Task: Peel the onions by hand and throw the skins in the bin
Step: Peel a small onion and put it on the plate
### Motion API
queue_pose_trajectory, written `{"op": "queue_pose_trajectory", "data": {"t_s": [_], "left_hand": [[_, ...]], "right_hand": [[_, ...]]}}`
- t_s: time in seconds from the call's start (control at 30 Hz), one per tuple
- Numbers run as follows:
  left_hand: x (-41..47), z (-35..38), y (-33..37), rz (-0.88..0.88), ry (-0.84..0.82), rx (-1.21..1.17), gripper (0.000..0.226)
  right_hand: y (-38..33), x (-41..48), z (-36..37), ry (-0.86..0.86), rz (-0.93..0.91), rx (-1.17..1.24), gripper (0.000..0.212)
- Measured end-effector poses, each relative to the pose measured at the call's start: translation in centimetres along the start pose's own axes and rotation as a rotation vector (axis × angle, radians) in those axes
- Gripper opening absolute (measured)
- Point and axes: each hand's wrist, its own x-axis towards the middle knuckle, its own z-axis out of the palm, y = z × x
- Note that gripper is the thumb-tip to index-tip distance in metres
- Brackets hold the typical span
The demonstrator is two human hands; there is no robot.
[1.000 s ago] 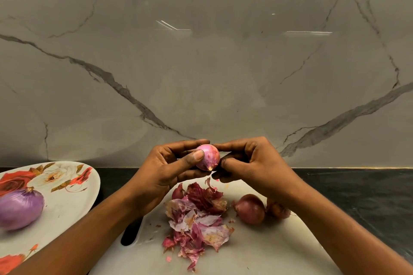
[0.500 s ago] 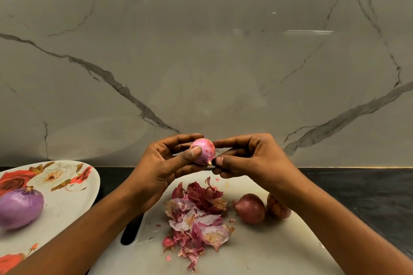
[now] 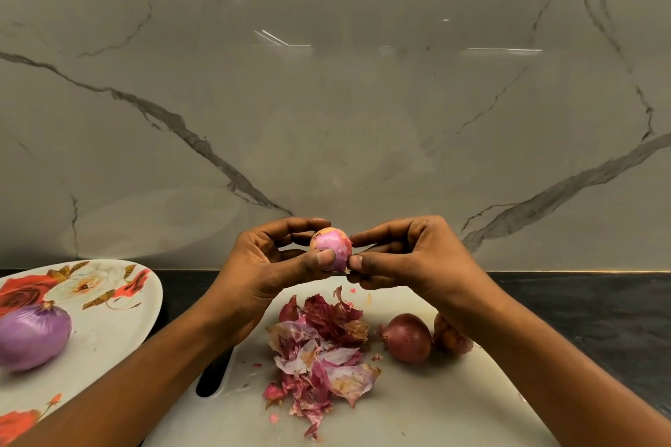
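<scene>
**Mid-peel: one onion in the hands, two waiting, no skins binned yet**

Above the far edge of the cutting board (image 3: 417,406), both hands work on a small onion (image 3: 332,247). The left hand (image 3: 268,265) grips it, thumb on the near side and fingers curled behind. The right hand (image 3: 406,258) pinches a scrap of skin at the onion's lower end between thumb and forefinger. Most of this onion shows glossy pink, with a tan patch at its top, so it looks nearly peeled.

On the middle of the board lies a heap of skins (image 3: 319,356). Toward the board's right side sits an unpeeled red onion (image 3: 408,337). Just beside it is a second onion (image 3: 450,336), half hidden behind the right wrist and also in its dry skin. Left of the board, a flowered plate (image 3: 109,341) carries a larger peeled purple onion (image 3: 32,337). The dark worktop (image 3: 581,301) runs on to the right of the board.

No bin is in view. By my reckoning the job is about half done. One onion is finished, one is almost there and two are untouched, and the whole heap has yet to go to the bin.
</scene>
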Motion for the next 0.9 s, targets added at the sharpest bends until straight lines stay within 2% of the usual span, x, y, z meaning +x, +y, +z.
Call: {"op": "queue_pose_trajectory", "data": {"t_s": [0.1,0.37,0.47,0.53,0.67,0.9], "left_hand": [[0.01,-0.04,0.02,0.006,-0.006,-0.027,0.074],[0.21,0.06,-0.15,-0.013,-0.019,-0.055,0.074],[0.27,-0.02,-0.18,-0.018,-0.018,-0.070,0.075],[0.16,0.00,-0.06,-0.016,-0.026,-0.081,0.071],[0.09,0.01,-0.22,-0.011,-0.015,-0.028,0.046],[0.17,-0.15,-0.32,-0.019,-0.030,-0.003,0.054]], "right_hand": [[-0.06,-0.06,0.04,0.008,0.001,0.026,0.024],[-0.03,0.02,0.04,0.057,-0.014,-0.002,0.020],[-0.26,-0.04,-0.07,0.017,0.001,0.031,0.025],[-0.26,-0.11,-0.03,-0.022,0.005,0.012,0.029],[-0.11,-0.16,0.20,-0.022,-0.022,-0.059,0.027],[0.31,0.03,0.25,0.056,-0.058,-0.110,0.013]]}}
